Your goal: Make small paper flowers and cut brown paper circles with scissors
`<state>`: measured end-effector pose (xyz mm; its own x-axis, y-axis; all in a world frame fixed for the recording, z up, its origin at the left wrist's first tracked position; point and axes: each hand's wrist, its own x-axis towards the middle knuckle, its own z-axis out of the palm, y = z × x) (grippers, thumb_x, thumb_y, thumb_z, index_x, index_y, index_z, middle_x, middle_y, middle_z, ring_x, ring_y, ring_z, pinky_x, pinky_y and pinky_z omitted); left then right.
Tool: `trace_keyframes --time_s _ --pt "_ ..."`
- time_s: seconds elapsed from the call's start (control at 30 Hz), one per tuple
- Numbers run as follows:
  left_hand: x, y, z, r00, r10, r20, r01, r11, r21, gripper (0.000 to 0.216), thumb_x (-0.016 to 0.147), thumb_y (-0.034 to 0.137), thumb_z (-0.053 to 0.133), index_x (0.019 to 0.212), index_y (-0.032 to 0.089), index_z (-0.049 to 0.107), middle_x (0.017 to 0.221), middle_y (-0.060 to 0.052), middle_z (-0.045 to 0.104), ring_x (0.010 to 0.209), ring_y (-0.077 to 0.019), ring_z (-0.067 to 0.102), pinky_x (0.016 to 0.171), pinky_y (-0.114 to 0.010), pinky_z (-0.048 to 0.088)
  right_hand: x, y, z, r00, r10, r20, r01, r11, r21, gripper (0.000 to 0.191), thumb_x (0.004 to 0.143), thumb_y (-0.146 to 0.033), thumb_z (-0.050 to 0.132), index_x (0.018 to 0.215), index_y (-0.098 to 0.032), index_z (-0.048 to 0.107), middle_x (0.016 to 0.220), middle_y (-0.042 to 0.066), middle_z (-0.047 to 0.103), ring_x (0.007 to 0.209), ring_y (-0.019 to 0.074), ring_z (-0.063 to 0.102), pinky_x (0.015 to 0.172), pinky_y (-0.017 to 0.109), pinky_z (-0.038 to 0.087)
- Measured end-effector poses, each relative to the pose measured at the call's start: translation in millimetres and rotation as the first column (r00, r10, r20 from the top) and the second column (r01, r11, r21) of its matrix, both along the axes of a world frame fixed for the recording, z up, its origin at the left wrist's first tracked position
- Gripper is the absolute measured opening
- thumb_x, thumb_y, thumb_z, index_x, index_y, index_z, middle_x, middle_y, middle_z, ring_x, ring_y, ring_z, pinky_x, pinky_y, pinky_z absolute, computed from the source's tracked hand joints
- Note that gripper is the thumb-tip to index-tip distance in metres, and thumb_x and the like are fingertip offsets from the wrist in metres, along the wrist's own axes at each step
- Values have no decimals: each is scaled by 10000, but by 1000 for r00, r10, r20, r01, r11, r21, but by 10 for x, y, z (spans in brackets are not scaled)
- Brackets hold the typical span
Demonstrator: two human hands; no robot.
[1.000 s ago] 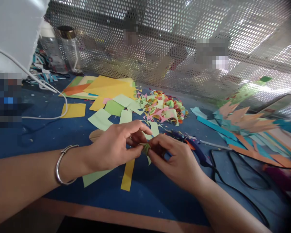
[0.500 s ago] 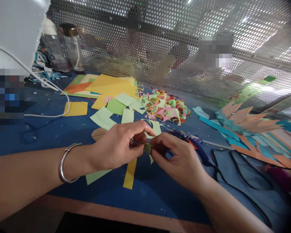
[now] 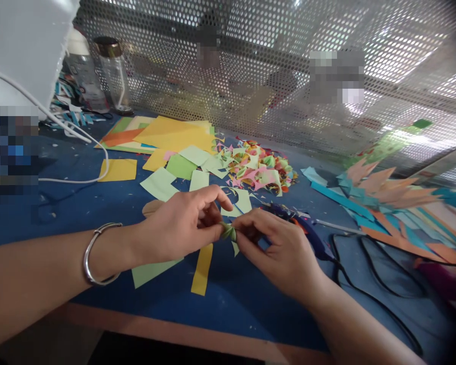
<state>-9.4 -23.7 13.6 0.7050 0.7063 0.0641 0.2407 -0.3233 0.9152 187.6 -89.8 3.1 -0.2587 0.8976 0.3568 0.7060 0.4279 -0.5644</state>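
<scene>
The desk (image 3: 258, 314) is blue, its near edge (image 3: 182, 332) pinkish-brown. The small folded piece (image 3: 230, 232) is green; the strip (image 3: 202, 271) toward that edge, yellow. By the far edge, the scrap heap (image 3: 259, 167) mixes pink, pale green, red and orange, and the screen (image 3: 251, 66) is grey, patterned with round holes.

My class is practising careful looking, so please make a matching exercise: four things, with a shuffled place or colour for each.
Things
1. small green piece
2. bracelet
3. yellow strip
4. scrap heap

Descriptions
A. many-coloured, beyond the hands
B. silver
C. pinched between the left hand and right hand
D. on the table, between the hands and its near edge

Pairs: 1-C, 2-B, 3-D, 4-A
</scene>
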Motion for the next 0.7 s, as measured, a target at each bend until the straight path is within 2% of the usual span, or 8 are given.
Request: trace_keyframes --time_s 0.2,0.4,0.53,0.7 --pt "39 73 -19 987 25 160 14 971 -239 240 787 154 687 979 161 542 750 17 628 712 -111 632 678 -241 517 15 -1 -4 999 40 -17 -40 999 -29 109 880 -110 547 866 -198 611 750 -5 608 598 99 541 563 216 445" --pt "37 129 24 987 0 163 71 899 -431 164 810 155 701 898 139 564 703 14 647 630 -83 605 648 -225 499 8 -20 18 998 62 -17 -62 998 -15 123 902 -120 525 869 -206 607 743 -5 615 590 99 544 559 219 451" --pt "-1 183 54 985 -114 131 167 826 -538 138 797 140 701 896 143 605 707 15 657 629 -89 624 624 -220 496 -11 -57 24 995 102 -11 -102 995 -4 109 906 -132 546 894 -212 620 760 -5 636 600 98 564 563 213 461" --pt "-36 250 27 955 -274 113 280 708 -648 169 755 72 678 890 155 619 761 20 678 662 -106 685 621 -213 521 -35 -91 7 982 184 -54 -185 982 -22 194 903 -121 584 1066 -219 622 832 -15 678 618 82 595 580 188 476"
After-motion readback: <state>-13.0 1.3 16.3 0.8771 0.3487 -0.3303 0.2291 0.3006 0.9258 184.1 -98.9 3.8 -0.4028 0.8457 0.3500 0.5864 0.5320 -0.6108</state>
